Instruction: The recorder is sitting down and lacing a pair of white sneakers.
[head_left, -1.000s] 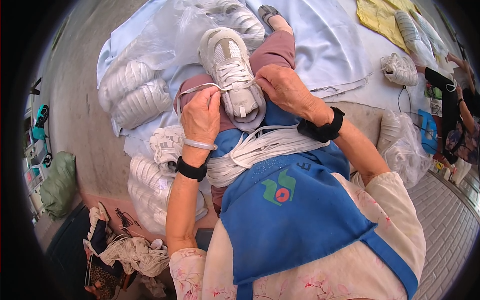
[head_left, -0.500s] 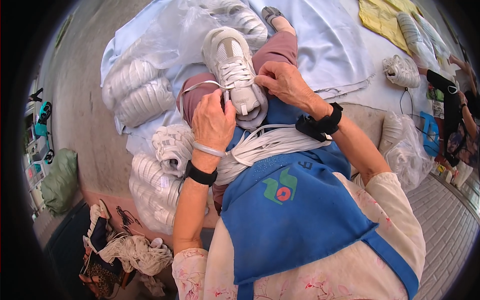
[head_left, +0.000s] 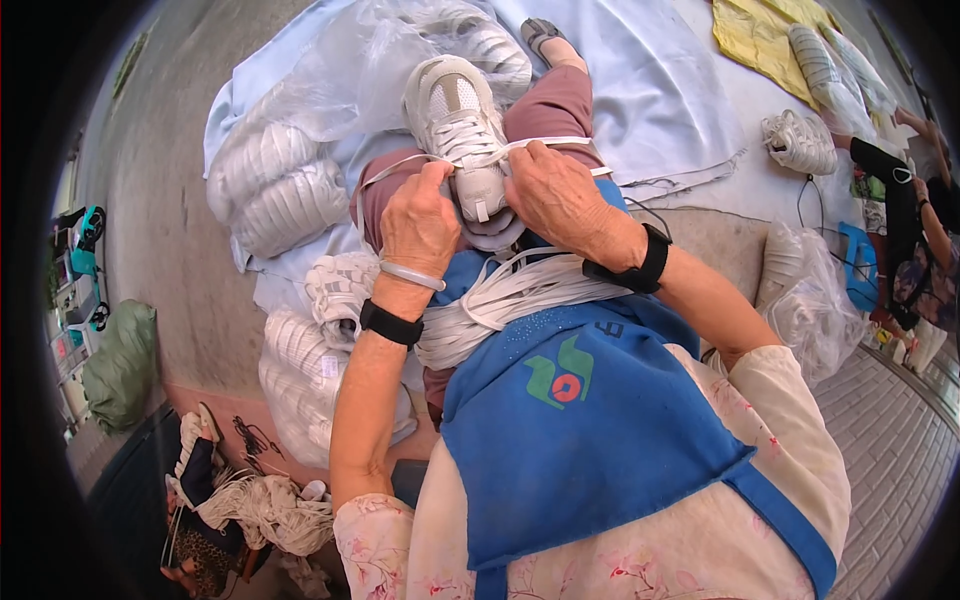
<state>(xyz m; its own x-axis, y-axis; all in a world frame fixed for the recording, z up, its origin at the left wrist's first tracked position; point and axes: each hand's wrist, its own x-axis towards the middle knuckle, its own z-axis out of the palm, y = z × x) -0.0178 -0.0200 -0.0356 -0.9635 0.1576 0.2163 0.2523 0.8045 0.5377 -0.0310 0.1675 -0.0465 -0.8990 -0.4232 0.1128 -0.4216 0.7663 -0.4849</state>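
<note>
Left hand [head_left: 420,215] closed, pinching the flat white lace [head_left: 395,168] left of the white mesh lace-up sneaker [head_left: 460,125]. Sneaker sits on the lap, long axis running straight away from the body, toe far, laces up. Right hand [head_left: 560,190] closed on the lace's other end at the sneaker's right edge. Both hands equally near, at its heel half, lace taut across the eyelets

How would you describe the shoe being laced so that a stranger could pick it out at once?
Start at the blue apron and look up along the person's lap. There lies a white lace-up sneaker between the left hand and right hand. Unlike the bagged white shoes beside it, it is loose, with both hands pulling its laces.
</note>
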